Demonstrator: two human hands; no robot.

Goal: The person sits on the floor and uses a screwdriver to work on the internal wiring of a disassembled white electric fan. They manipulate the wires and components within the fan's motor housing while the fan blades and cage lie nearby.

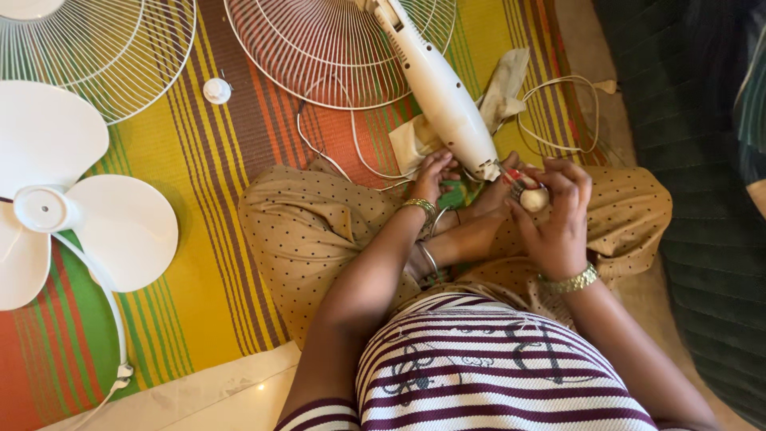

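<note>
Right hand [558, 219] pinches small white knob [533, 199] | left hand [435, 175] grips lower end of fan stem [439, 88] | stem axis runs up-left, away from the lap | knob just right of stem end, right hand nearer.

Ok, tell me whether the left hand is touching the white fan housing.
Touching. The head view shows the left hand with its fingers pressed against the lower end of the white fan housing.
</note>
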